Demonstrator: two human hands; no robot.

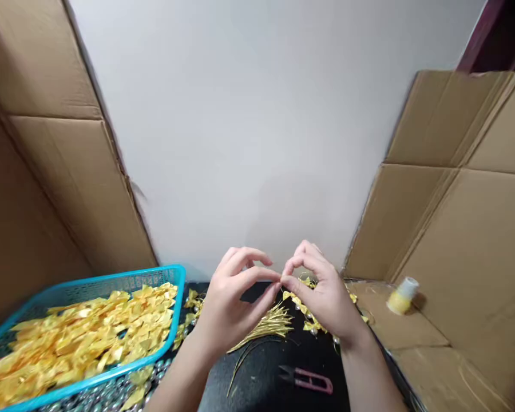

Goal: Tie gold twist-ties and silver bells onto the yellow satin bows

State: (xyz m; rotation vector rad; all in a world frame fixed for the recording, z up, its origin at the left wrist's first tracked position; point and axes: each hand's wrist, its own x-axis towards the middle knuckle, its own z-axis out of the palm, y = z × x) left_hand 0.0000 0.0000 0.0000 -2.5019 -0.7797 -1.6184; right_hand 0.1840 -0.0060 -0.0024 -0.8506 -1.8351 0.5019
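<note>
My left hand [236,297] and my right hand [320,289] meet above the black table, thumb and forefinger pinched on each. Their fingertips touch or nearly touch each other. Whatever sits between them is too small to make out. Below and between the hands lies a fan of gold stems [270,323]. Partly hidden behind my right hand is a cluster of yellow petals with pearl beads [313,326]. Nearer to me on the table rests a pair of thread snips [306,379] with a pink handle.
A turquoise basket [181,297] heaped with yellow petals [98,332] stands at left, with grey beads [111,395] in front of it. A spool of yellow thread [402,296] is on cardboard at right. Cardboard walls [467,229] flank the table [257,389].
</note>
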